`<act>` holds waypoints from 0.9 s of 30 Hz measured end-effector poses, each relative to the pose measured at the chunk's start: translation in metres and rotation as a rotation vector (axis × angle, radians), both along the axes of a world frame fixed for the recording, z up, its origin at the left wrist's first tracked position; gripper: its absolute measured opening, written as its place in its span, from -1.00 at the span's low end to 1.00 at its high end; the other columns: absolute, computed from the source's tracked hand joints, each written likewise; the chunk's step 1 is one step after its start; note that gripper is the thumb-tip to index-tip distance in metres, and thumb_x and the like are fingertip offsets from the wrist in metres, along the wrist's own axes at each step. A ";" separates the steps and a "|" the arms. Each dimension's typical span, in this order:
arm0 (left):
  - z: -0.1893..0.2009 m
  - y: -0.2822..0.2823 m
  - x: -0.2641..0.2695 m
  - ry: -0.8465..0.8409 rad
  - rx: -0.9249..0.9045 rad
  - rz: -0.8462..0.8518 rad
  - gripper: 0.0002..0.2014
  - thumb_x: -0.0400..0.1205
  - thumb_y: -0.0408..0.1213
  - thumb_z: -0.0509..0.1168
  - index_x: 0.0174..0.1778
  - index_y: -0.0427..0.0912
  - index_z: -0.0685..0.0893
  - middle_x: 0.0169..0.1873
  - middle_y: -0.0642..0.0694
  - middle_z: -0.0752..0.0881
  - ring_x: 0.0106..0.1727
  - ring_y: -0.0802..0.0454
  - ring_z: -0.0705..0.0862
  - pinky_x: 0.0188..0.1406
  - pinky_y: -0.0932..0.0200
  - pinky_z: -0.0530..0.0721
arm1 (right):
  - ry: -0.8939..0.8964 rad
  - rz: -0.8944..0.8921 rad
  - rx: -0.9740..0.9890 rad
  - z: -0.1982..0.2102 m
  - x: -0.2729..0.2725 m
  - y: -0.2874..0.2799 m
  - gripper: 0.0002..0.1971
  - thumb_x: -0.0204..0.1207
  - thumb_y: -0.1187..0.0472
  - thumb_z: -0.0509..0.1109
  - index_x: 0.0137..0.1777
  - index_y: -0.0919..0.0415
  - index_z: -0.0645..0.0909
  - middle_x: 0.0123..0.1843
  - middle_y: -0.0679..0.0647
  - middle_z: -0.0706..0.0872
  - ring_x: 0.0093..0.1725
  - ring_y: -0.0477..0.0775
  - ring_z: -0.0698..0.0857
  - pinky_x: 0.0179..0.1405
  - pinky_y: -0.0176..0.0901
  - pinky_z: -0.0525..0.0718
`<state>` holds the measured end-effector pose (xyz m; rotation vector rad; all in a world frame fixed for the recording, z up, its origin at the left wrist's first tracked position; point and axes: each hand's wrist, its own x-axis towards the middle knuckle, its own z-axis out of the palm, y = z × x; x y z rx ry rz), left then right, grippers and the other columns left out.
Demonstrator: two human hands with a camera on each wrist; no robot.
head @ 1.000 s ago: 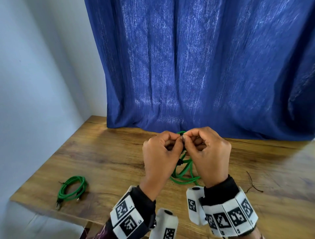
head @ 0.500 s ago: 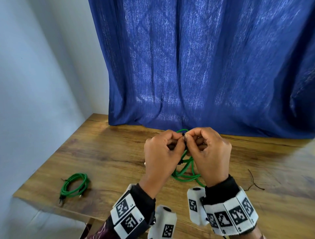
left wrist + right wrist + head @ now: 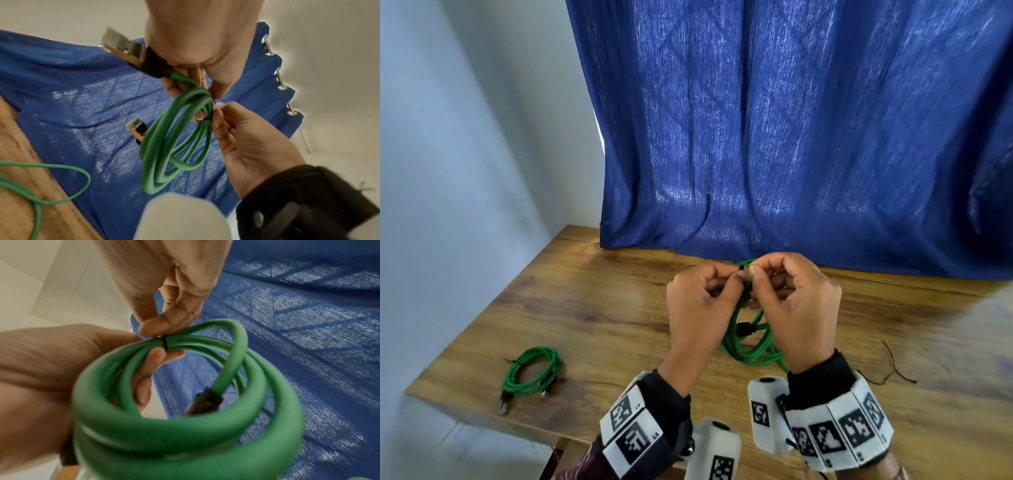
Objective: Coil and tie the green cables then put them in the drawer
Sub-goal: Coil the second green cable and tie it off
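A green cable coil (image 3: pixel 751 349) hangs between my hands above the wooden table (image 3: pixel 592 308). My left hand (image 3: pixel 732 277) grips the top of the green coil (image 3: pixel 185 426), with fingers (image 3: pixel 144 378) curled through its loops. My right hand (image 3: pixel 753 272) pinches a thin black tie (image 3: pixel 164 344) wrapped round the bunched strands. A black connector (image 3: pixel 144 60) with a metal plug sticks out beside my left hand (image 3: pixel 195 48), and a second connector (image 3: pixel 136 129) hangs by the coil (image 3: pixel 174 146). Another green coil (image 3: pixel 530 373) lies tied near the table's left front corner.
A loose black tie (image 3: pixel 893 371) lies on the table right of my right wrist. A blue curtain (image 3: pixel 791 137) hangs along the table's far edge, with a white wall on the left. A thin green loop (image 3: pixel 41 186) rests on the wood in the left wrist view.
Both hands stay together at the top of the coil with only small finger movement at the tie. The head view has shifted slightly.
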<state>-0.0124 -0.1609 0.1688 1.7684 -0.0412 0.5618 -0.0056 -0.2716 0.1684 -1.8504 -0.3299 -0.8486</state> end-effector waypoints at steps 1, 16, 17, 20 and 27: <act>0.000 0.001 0.000 0.012 -0.020 -0.005 -0.87 0.48 -0.37 0.45 -0.31 -0.04 0.79 -0.41 0.13 0.79 -0.36 0.25 0.76 -0.30 0.31 0.72 | 0.007 0.006 0.011 0.000 0.000 0.001 -0.94 0.41 0.22 0.42 -0.27 0.17 0.66 -0.31 0.00 0.73 -0.45 -0.06 0.70 -0.46 -0.04 0.71; 0.006 0.006 -0.002 -0.005 -0.052 -0.047 -0.73 0.48 -0.42 0.44 -0.39 0.10 0.73 -0.51 0.31 0.73 -0.41 0.31 0.73 -0.41 0.46 0.63 | 0.004 0.040 -0.050 0.007 0.002 0.004 -0.91 0.34 0.33 0.48 -0.31 0.16 0.64 -0.35 0.01 0.70 -0.50 -0.09 0.68 -0.49 -0.33 0.63; 0.007 0.006 -0.003 -0.002 -0.051 -0.046 -0.73 0.48 -0.41 0.44 -0.39 0.10 0.73 -0.52 0.32 0.72 -0.42 0.32 0.73 -0.42 0.47 0.62 | 0.001 0.039 -0.053 0.007 0.002 0.004 -0.91 0.33 0.33 0.48 -0.31 0.16 0.64 -0.36 0.00 0.70 -0.50 -0.10 0.67 -0.49 -0.34 0.62; 0.006 0.006 -0.003 0.007 -0.039 -0.029 -0.73 0.48 -0.39 0.45 -0.40 0.12 0.72 -0.56 0.34 0.70 -0.44 0.37 0.70 -0.44 0.52 0.57 | -0.020 0.030 -0.079 0.008 0.001 0.005 -0.95 0.31 0.31 0.45 -0.32 0.16 0.65 -0.36 -0.02 0.70 -0.44 -0.08 0.65 -0.47 -0.43 0.59; 0.006 0.008 -0.004 0.001 -0.030 -0.004 -0.80 0.47 -0.37 0.44 -0.37 0.05 0.76 -0.50 0.22 0.74 -0.42 0.33 0.72 -0.40 0.46 0.61 | -0.022 0.060 -0.080 0.008 0.000 0.006 -0.97 0.32 0.28 0.45 -0.31 0.19 0.66 -0.35 -0.01 0.70 -0.47 -0.09 0.65 -0.50 -0.37 0.61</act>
